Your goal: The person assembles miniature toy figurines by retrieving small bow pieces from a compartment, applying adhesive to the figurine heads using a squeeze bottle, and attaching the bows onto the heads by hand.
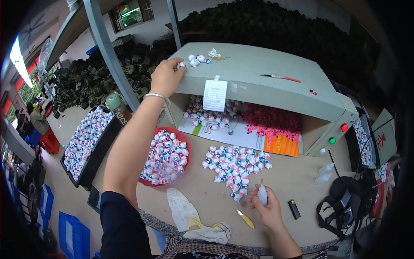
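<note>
My left hand [167, 77] reaches up to the top edge of the grey cabinet [258, 73]. Its fingers are closed on a small white figurine [181, 64], partly hidden by them. Several similar white figurines [195, 63] lie just to the right. Low over the table, my right hand [268, 208] is wrapped round a small white needle-tip bottle [262, 195], its thin tip pointing up. A spread of white, blue and pink figurines [233, 166] lies on the table beside that hand. Near it are a yellow craft knife [246, 219] and a small black object [294, 209].
A pink basin [188, 151] and a black crate [113, 129] hold more figurines on the left. Pink pieces [276, 123] fill part of the cabinet's opening. A cloth [181, 207], clear bottles [323, 178] and a black strapped bag [345, 194] lie about the table. A brush [280, 77] rests on the cabinet.
</note>
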`<state>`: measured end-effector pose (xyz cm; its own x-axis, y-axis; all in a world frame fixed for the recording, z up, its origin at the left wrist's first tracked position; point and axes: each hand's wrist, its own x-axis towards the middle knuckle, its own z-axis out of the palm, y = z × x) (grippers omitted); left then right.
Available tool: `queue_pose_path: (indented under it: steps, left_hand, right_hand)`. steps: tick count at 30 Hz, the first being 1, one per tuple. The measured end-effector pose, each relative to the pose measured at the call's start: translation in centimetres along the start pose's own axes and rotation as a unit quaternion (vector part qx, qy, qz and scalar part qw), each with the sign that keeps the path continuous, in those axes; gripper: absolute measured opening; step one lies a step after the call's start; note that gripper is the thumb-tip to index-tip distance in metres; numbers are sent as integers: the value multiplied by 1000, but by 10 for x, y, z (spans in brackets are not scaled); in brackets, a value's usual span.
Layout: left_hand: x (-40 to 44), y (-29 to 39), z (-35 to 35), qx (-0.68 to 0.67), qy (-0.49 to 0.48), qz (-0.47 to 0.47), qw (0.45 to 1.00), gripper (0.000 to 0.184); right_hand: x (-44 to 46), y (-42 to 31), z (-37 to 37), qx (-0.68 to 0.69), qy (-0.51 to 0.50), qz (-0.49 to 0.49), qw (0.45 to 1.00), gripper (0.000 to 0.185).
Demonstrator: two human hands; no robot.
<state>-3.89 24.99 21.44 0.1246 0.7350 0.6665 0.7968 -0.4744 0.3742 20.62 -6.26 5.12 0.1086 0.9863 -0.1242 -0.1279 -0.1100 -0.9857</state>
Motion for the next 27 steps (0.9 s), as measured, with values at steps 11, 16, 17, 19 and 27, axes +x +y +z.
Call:
queue_pose_path:
  steps: [11,16,17,19,27]
  left_hand:
    - [-154,73,2,-154,-83,131,976,25]
    - [-259,56,38,-48,-291,77,953,27]
    - [-268,54,45,-53,-300,61,950,28]
    - [-279,46,59,-77,-272,64,957,29]
    - [-285,46,26,-267,-376,-122,879,28]
  right_hand:
    - [7,4,-16,51,89,4,995,39]
    - [10,8,-10,-31,70,-33,996,34]
    - [9,9,-9,-49,66,-35,996,33]
    - [8,12,-6,-25,60,-12,998,34]
    - [39,31,-25,-90,153,-46,983,41]
